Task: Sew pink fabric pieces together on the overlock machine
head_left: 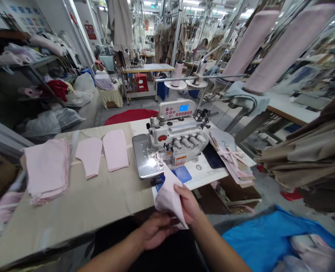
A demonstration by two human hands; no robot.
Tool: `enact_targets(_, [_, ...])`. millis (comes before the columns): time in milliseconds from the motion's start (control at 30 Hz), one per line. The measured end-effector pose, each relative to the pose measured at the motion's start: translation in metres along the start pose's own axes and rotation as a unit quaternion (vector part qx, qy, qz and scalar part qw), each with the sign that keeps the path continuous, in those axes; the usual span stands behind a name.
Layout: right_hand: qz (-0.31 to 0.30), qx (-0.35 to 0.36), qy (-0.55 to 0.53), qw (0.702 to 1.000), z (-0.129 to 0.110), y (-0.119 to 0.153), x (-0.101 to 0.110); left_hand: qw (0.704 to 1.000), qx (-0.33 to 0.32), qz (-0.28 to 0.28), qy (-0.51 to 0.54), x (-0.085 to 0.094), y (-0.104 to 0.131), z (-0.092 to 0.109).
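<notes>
A pale pink fabric piece (169, 194) hangs in front of the overlock sewing machine (178, 138), its upper tip reaching the machine near the needle area. My right hand (189, 206) is closed on the right edge of this cloth, thumb on top. At the cloth's lower edge, my left hand (158, 231) holds it lightly, with the fingertips partly hidden behind the fabric. Two cut pink pieces (116, 150) lie side by side on the table left of the machine's metal plate (145, 156). Farther left is a stack of pink pieces (47, 166).
A bundle of tied cut pieces (232, 158) lies right of the machine. Large pink thread cones (289, 49) stand at upper right. Blue cloth (272, 234) is at lower right, below brown garments (303, 147). The beige-covered table (99, 204) extends left.
</notes>
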State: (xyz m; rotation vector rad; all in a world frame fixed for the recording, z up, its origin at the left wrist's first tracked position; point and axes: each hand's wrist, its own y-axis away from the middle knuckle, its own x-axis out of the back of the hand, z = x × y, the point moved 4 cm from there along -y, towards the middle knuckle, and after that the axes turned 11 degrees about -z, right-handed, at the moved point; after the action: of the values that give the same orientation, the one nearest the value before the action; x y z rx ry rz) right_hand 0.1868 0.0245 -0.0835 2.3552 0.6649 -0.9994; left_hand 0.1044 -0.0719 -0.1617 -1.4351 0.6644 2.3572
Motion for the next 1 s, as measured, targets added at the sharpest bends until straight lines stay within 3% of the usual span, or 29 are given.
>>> enact_targets(100, [0.036,0.017,0.013,0.999,0.001,0.02,0.025,0.999,-0.039,0.008,0.001,0.007,0.004,0.005])
enact_targets(200, [0.056,0.027,0.026,0.998,-0.003,0.028,0.046,0.999,-0.018,0.03,-0.033,0.005,0.006,0.002])
enact_targets(367, [0.042,0.049,0.055,0.996,-0.015,0.033,0.051,0.997,-0.028,0.034,-0.068,-0.008,0.0,-0.003])
enact_targets(467, [0.031,0.033,0.049,0.998,-0.006,0.052,0.06,0.998,-0.038,0.034,-0.025,-0.003,0.005,-0.002])
enact_targets(533, [0.039,0.011,0.021,0.999,0.01,0.069,0.077,0.999,-0.015,0.035,-0.018,0.006,0.014,-0.002])
enact_targets(700, [0.075,-0.103,-0.048,0.991,0.059,0.098,0.131,0.987,0.141,0.03,-0.069,0.024,0.03,-0.01])
enact_targets(800, [0.099,-0.106,-0.031,0.989,0.062,0.095,0.16,0.973,0.149,0.062,-0.164,0.032,0.023,-0.008])
enact_targets(867, [0.136,-0.064,0.004,0.989,0.055,0.086,0.179,0.932,0.124,0.127,-0.316,0.043,0.016,0.002])
enact_targets(933, [0.17,-0.039,0.036,0.984,0.05,0.077,0.196,0.851,0.107,0.204,-0.471,0.056,0.011,0.013])
enact_targets(1000, [0.189,-0.042,0.056,0.979,0.05,0.069,0.211,0.782,0.104,0.252,-0.561,0.068,0.009,0.019])
